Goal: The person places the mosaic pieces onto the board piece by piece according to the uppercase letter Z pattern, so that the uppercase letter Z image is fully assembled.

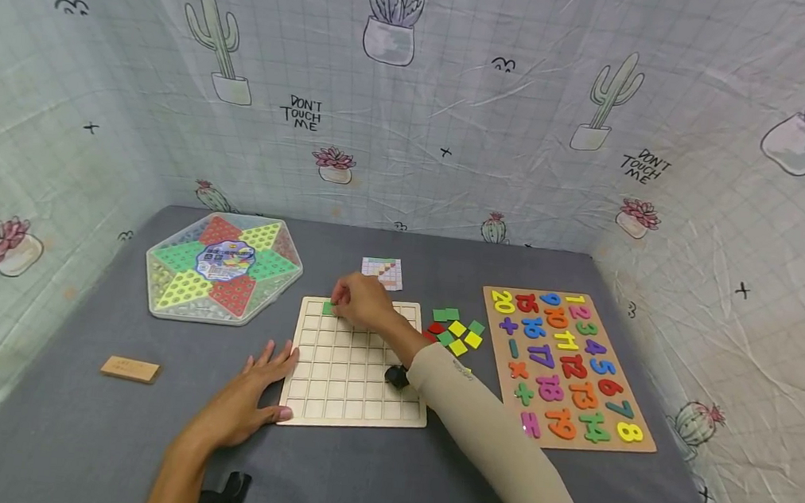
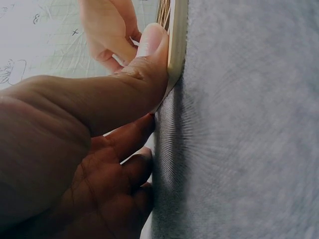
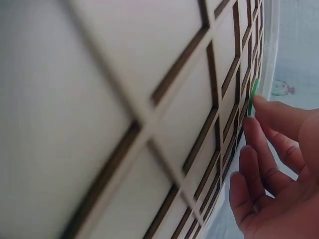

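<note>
Here the right hand (image 1: 364, 302) bends over the gridded board (image 1: 328, 390), pinching a flat green tile (image 1: 327, 308) near its far-left corner. The left hand (image 1: 246, 398) lies splayed, unclenched, at the board's left edge.

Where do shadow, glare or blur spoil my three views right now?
Head: lit fairly evenly, and the grid lines of the board read clearly; left wrist: the left hand has its palm and lower fingers in dark shadow, while the backdrop looks washed out; right wrist: the board's nearest squares are blurred, and the green tile shows only as a thin strip.
</note>
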Motion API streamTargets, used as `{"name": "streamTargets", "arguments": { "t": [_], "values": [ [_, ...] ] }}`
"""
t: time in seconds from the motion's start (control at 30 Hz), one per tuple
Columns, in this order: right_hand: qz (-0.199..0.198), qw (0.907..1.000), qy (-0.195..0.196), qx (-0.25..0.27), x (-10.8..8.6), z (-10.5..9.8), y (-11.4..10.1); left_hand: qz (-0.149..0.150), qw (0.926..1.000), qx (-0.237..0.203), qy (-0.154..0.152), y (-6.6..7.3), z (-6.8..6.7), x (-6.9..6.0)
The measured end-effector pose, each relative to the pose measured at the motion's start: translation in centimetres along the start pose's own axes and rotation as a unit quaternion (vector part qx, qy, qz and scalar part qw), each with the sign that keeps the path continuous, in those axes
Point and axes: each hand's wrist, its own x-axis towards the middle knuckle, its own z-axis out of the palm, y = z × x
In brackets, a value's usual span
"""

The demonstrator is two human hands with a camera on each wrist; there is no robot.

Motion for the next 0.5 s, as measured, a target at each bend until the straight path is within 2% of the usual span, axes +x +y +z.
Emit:
{"name": "streamTargets", "arguments": {
  "t": [0.2,0.37,0.5],
  "values": [
    [-0.040,0.9984,-0.002,0.039,-2.0,-2.1,2.1,0.003,1.0000,-0.002,0.003,-0.1,0.0,0.0],
    [-0.016,0.9978,0.022,0.061,-4.3,-4.9,5.2,0.003,1.0000,-0.006,0.006,-0.1,-0.1,0.0],
    [0.000,0.9982,0.037,0.047,-6.2,-7.0,8.7,0.002,1.0000,-0.007,0.002,-0.1,-0.1,0.0]
  ]
}}
